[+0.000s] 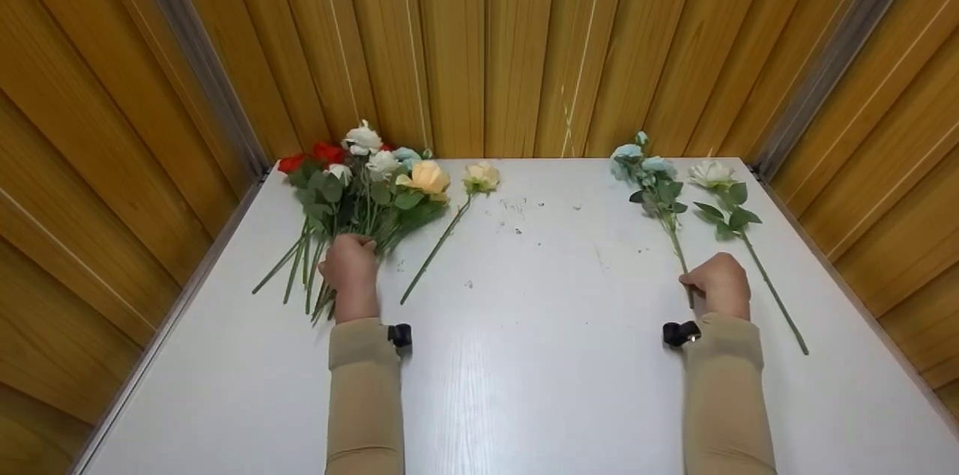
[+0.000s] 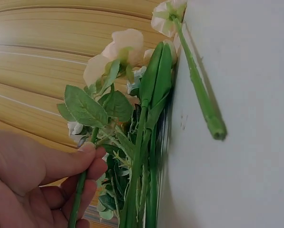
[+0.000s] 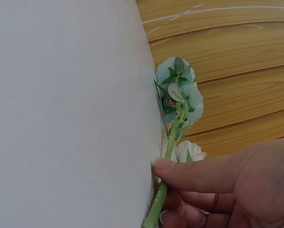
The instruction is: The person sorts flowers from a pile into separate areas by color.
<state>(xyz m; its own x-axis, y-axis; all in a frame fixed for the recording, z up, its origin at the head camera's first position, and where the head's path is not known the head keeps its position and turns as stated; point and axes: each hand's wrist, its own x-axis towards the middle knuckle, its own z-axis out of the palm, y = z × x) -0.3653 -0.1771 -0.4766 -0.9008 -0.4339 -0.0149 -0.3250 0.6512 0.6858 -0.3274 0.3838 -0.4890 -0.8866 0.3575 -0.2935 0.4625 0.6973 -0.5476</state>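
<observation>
Leaves (image 2: 87, 107) could snag at frame left, where the left hand (image 1: 351, 269) pinches one stem (image 2: 77, 199) amid a crowded bunch (image 1: 326, 189), while at frame right the right hand (image 1: 721, 286), pinching low, could let the blue sprig (image 1: 664, 190) swing.

This looks like an enclosed work booth: wood-patterned panels (image 1: 517, 40) stand on three sides of a white tabletop (image 1: 539, 392), and grey strips (image 1: 198, 48) (metal, by the look of them) run up both back corners.
</observation>
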